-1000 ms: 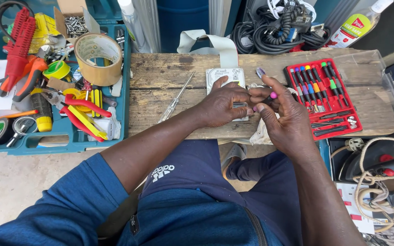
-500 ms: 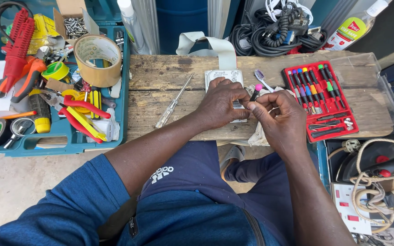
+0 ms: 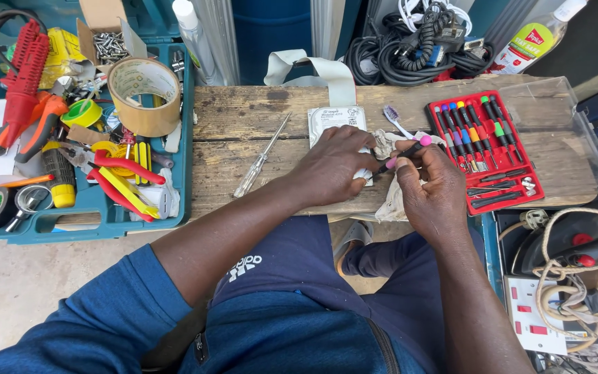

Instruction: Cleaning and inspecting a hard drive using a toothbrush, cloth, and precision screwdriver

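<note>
One slim pink-capped black screwdriver (image 3: 404,151)

Repair workshop: toolbox (image 3: 105,215), screwdriver set (image 3: 486,149)

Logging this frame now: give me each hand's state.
Left hand: pressed down flat on the small device on the bench, gripping nothing.
Right hand: closed on a pink-capped screwdriver.

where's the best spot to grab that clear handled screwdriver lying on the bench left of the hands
Probably by its clear handle, the lower-left end of the clear-handled screwdriver. It lies flat and diagonal on the wooden bench, thin shaft pointing up-right toward the left hand. Come from above, fingers pinching across the handle. The left hand is nearer; the right hand holds a pink-capped screwdriver.
</note>
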